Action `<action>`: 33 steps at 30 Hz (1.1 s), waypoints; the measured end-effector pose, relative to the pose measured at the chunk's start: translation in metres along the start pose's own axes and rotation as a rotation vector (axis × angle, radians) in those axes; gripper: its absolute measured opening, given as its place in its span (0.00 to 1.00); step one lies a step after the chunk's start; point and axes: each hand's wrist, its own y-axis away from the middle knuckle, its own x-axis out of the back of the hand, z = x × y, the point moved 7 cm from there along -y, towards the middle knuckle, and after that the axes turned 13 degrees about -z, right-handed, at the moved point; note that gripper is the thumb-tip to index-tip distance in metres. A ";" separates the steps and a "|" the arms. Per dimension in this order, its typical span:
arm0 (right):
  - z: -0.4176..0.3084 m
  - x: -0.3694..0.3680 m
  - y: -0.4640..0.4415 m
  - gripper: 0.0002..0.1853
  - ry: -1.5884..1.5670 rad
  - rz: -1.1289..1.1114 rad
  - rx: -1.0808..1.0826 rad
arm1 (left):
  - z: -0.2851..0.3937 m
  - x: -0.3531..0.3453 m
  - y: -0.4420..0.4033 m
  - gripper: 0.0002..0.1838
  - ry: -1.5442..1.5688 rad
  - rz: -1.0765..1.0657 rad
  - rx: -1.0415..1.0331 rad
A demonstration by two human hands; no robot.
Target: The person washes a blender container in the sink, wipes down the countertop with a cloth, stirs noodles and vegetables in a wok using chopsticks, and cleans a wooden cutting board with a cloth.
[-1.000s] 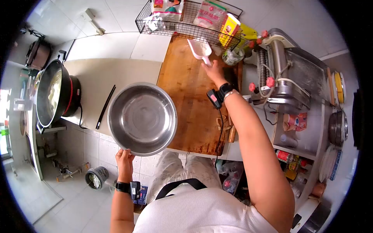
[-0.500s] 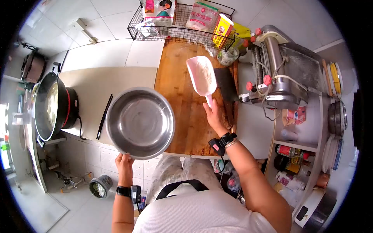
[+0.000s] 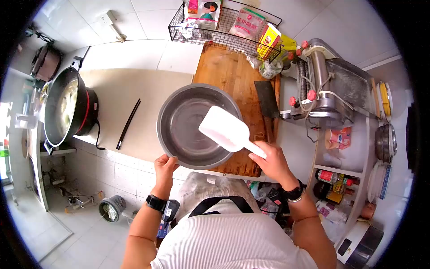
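Note:
My left hand (image 3: 165,169) is closed on the near-left rim of a round stainless steel basin (image 3: 179,141). It pinches the edge between thumb and fingers. A white scoop (image 3: 225,129) hangs over the right half of the basin, its head pointing left. My right hand (image 3: 272,163) is wrapped round the scoop's handle, just beyond the basin's right rim. Smooth white plastic faces up on the scoop, and flour cannot be made out on it. The scoop hides part of the basin's inside.
Beneath the basin's right side lies a wooden board (image 3: 224,67), with a cleaver (image 3: 267,98) along its right edge. Black chopsticks (image 3: 128,124) lie to the left. Farther out are a wok (image 3: 67,105), a wire basket (image 3: 224,33) of packets and a metal roller machine (image 3: 320,80).
My right hand has brought the scoop from above the board leftward over the basin and turned it, so its flour no longer shows. The basin sits farther right in view.

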 end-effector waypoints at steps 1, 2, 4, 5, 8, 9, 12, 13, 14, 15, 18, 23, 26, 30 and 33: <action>-0.007 -0.002 -0.006 0.13 -0.007 -0.025 0.019 | -0.001 -0.001 -0.001 0.05 0.005 -0.007 -0.001; -0.010 -0.008 -0.016 0.13 0.029 -0.034 0.052 | -0.004 -0.004 -0.002 0.05 0.006 -0.034 0.015; -0.023 -0.020 -0.030 0.15 0.123 -0.085 0.035 | -0.006 -0.010 -0.003 0.06 0.019 -0.072 0.027; -0.026 -0.027 -0.035 0.15 0.164 -0.152 -0.007 | -0.004 -0.011 -0.001 0.06 0.000 -0.087 0.022; -0.034 -0.041 -0.047 0.17 0.271 -0.112 0.156 | -0.004 -0.008 0.004 0.07 0.008 -0.081 0.025; -0.033 -0.042 -0.045 0.17 0.272 -0.115 0.150 | -0.002 -0.004 0.004 0.06 0.027 -0.059 0.018; -0.043 -0.027 -0.038 0.19 0.292 0.112 0.316 | -0.006 0.017 0.004 0.06 0.023 -0.009 0.023; -0.034 -0.025 -0.043 0.19 0.293 0.103 0.314 | -0.008 0.026 0.004 0.05 0.009 0.011 0.013; -0.018 -0.018 -0.050 0.18 0.189 0.122 0.272 | -0.004 0.031 0.006 0.05 0.017 0.032 0.007; 0.000 -0.012 -0.059 0.17 0.085 0.140 0.227 | 0.001 0.037 0.010 0.05 0.019 0.056 -0.005; 0.058 -0.001 -0.094 0.17 0.008 0.102 -0.007 | 0.006 0.061 0.012 0.05 0.060 0.160 -0.038; 0.130 0.023 -0.149 0.19 0.184 0.183 -0.144 | 0.014 0.084 0.013 0.05 0.126 0.203 -0.080; 0.139 0.025 -0.157 0.19 0.205 0.235 -0.194 | 0.021 0.091 0.012 0.04 0.200 0.276 -0.163; 0.124 0.005 -0.135 0.15 0.102 0.229 -0.036 | 0.008 0.107 -0.001 0.03 0.253 0.256 -0.203; 0.125 -0.010 -0.100 0.16 0.051 0.235 -0.035 | 0.009 0.107 -0.015 0.02 0.313 0.259 -0.244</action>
